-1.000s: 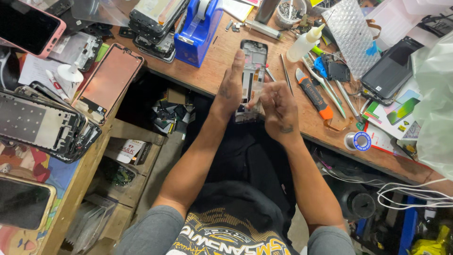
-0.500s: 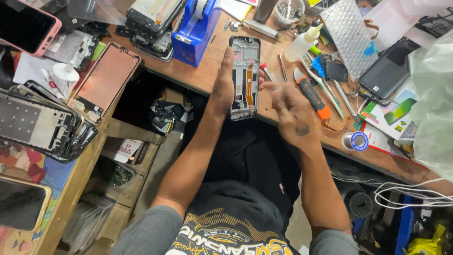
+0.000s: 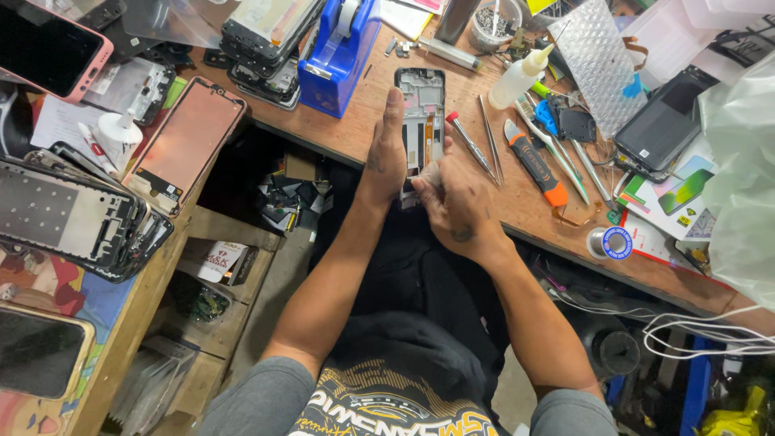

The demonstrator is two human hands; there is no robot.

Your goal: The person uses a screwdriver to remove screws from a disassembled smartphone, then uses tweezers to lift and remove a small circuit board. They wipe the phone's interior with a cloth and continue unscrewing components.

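A person at a cluttered wooden workbench (image 3: 355, 133) steadies an opened phone frame (image 3: 421, 113) lying near the bench's front edge. The left hand (image 3: 386, 157) presses flat along the frame's left side, fingers straight and together. The right hand (image 3: 456, 206) curls over its near end, fingers closed on a small pale piece. A blue tape dispenser (image 3: 335, 56) stands to the left, a white glue bottle (image 3: 521, 77) to the right, and a blue-labelled solder spool (image 3: 615, 242) sits near the right edge.
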